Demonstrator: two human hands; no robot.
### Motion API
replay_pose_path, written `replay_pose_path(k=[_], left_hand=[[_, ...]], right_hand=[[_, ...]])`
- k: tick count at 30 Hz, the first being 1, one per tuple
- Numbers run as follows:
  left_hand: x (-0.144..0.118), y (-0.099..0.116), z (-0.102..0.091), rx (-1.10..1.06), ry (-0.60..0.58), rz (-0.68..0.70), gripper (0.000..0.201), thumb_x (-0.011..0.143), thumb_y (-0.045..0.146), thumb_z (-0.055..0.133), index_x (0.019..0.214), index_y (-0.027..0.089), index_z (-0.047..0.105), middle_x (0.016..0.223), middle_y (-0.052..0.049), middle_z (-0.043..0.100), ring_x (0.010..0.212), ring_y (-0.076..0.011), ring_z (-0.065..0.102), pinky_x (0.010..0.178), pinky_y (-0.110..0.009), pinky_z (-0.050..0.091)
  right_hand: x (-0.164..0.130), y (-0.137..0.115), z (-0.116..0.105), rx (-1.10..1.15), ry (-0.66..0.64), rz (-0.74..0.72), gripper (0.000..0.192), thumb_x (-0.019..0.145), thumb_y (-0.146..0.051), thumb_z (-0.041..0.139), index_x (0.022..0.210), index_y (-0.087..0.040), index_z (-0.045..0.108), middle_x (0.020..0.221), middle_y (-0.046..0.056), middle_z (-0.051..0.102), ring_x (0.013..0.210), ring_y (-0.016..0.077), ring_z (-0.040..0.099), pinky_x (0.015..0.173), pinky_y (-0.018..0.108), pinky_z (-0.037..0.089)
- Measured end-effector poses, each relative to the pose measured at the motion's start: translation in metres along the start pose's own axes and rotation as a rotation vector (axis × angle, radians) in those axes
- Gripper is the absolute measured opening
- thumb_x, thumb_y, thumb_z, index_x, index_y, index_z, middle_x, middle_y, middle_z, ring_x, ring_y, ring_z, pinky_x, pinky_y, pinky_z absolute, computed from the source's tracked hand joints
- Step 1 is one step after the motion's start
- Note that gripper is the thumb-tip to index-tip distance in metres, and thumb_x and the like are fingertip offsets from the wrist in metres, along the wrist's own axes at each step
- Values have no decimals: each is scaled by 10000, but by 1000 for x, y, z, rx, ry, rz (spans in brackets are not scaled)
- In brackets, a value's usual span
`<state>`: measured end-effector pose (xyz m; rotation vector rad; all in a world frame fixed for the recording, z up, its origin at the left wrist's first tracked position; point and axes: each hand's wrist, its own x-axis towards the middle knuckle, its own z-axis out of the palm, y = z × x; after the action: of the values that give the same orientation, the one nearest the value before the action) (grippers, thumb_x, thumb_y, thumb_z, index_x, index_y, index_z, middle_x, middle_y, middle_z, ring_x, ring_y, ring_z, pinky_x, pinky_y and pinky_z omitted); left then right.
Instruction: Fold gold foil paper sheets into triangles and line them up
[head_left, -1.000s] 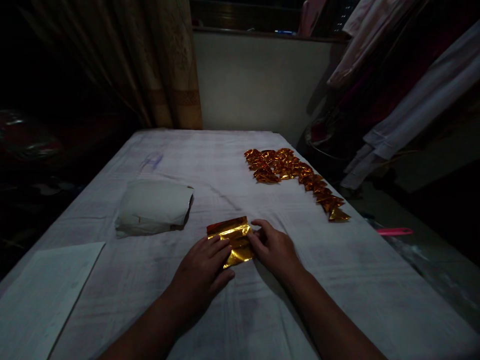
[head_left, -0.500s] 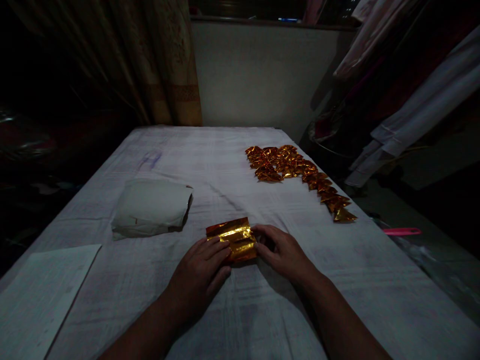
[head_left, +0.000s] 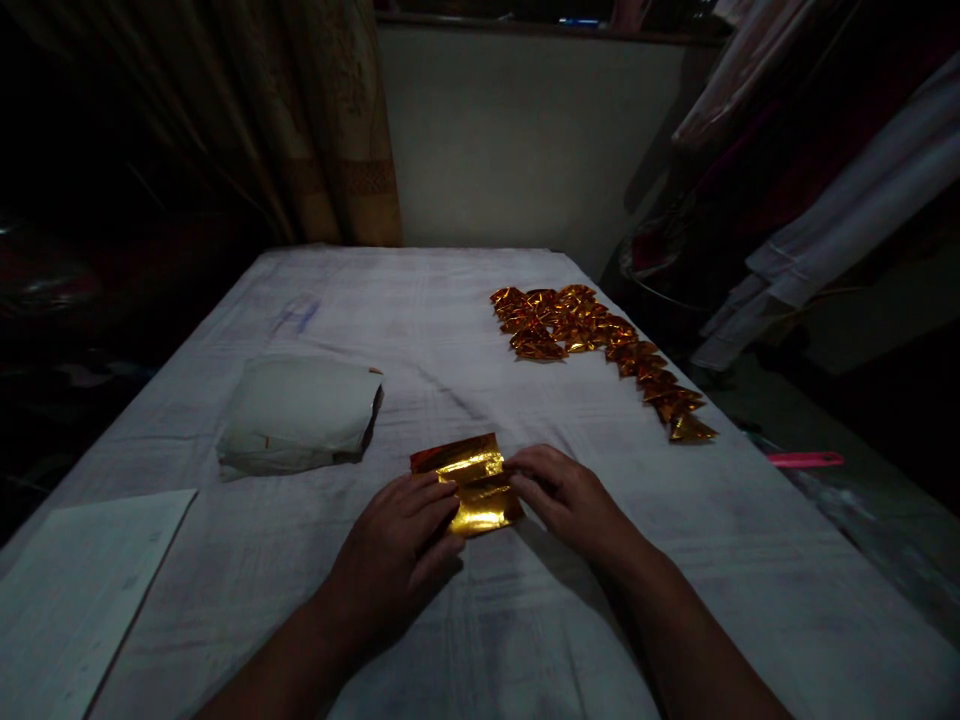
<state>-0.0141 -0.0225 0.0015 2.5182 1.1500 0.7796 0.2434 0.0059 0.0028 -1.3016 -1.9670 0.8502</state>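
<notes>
A sheet of shiny gold foil paper (head_left: 484, 500) with crosswise creases lies on the cloth-covered table in front of me. Over its left part rests my left hand (head_left: 409, 525), fingers stretched out and pressing it down; they hide that end of the sheet. At the right edge, my right hand (head_left: 562, 500) pinches the foil along a crease between thumb and fingers. Farther off to the right, a cluster of folded gold foil pieces (head_left: 577, 325) trails in a line down the table's edge.
A pale paper packet (head_left: 300, 412) lies left of the foil, and a white sheet (head_left: 97, 580) at the near left. The white checked cloth (head_left: 442, 620) covers the table. Clothes (head_left: 855, 230) hang at the right, above a pink handle (head_left: 806, 460). A curtain (head_left: 337, 150) hangs behind.
The foil's near part has opened flatter and spreads a little farther right. My right fingers have shifted slightly up along its edge; my left hand stays nearly in place.
</notes>
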Motion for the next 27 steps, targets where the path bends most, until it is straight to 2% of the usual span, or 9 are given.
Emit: replay_pose_path(k=[2,5,11,14,17,20,23,25,27], left_hand=[[-1,-2,1,6,-1,-3,317,1013,383,509,1216,199,668,1253,-105,724,1204,-280,647,1029,-506,524],[-2,-4,2,22,-6,-3,329,1024,382,485,1225,192,663,1251,-108,725,1204,-278,645,1032,-507,520],[1,-3,-1,43,-35,30,312,1018,377,494,1202,198,670,1257,-107,720,1193,-281,648,1051,-522,499],[2,-4,-2,52,-46,54,295,1003,355,519,1213,213,670,1267,-101,715,1186,-275,653,1067,-523,485],[1,-7,-2,64,-55,56,287,1001,326,522,1234,234,660,1275,-92,712,1194,-265,649,1105,-534,442],[0,-9,-2,106,-67,59,287,999,311,526,1247,240,650,1286,-89,706,1226,-271,626,1148,-565,376],[0,-10,-3,181,-51,61,288,984,310,557,1244,226,648,1297,-89,701,1263,-296,591,1156,-587,346],[1,-7,-3,222,-23,52,302,975,296,566,1257,216,639,1315,-93,690,1286,-307,568,1155,-589,340],[2,-1,0,239,7,44,329,968,287,564,1282,207,625,1326,-103,679,1298,-312,551,1152,-582,342]], right_hand=[[3,2,4,-39,71,38,271,978,-329,497,1074,-212,722,1054,84,719,1003,213,667,897,352,524],[8,4,12,-172,136,107,289,963,-310,505,1140,-208,710,1075,91,722,1011,225,664,901,351,511],[26,-11,13,-442,35,247,435,915,-325,621,1335,-214,620,1123,100,691,1020,238,642,874,327,477],[42,-18,6,-465,-66,271,421,840,-331,724,1248,-241,678,1097,76,691,971,224,653,832,298,467],[58,-19,0,-462,-177,269,300,765,-324,797,1051,-248,749,1027,42,702,909,205,653,757,268,449],[65,-20,-3,-430,-236,253,145,748,-274,800,886,-259,759,897,-4,720,835,182,653,675,245,414],[62,-22,-4,-409,-258,259,100,749,-234,777,840,-261,745,771,-37,714,741,161,644,616,236,380],[56,-23,-4,-408,-201,282,110,772,-232,744,880,-253,735,809,-25,731,756,167,649,617,239,372],[46,-26,0,-405,-46,350,126,819,-246,691,942,-241,717,884,2,750,793,178,660,637,248,377]])
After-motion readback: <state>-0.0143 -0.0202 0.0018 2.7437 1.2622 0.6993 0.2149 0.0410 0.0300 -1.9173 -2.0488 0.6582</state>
